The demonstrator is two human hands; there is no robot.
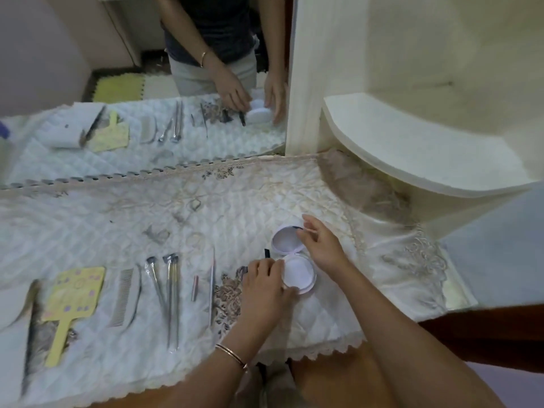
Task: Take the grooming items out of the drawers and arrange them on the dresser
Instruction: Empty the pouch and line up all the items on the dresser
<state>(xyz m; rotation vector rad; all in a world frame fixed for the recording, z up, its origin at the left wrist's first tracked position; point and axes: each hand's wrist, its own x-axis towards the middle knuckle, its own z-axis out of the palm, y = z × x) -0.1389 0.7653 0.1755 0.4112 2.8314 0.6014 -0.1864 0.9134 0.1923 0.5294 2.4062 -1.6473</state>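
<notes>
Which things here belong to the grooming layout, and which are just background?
Part of the job: open compact, held by left hand and right hand; yellow hand mirror; comb; brushes; small tube; thin metal stick.

Background: quilted cloth; wall mirror; corner shelf.

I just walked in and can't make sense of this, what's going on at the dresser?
A person is laying out grooming items on the quilted cloth covering the dresser. Both hands are on an open round compact: the left hand steadies its base, and the right hand holds the raised lid. Already lined up in a row to the left are a yellow hand mirror, a comb, several makeup brushes, a small pinkish tube and a thin metal tool.
</notes>
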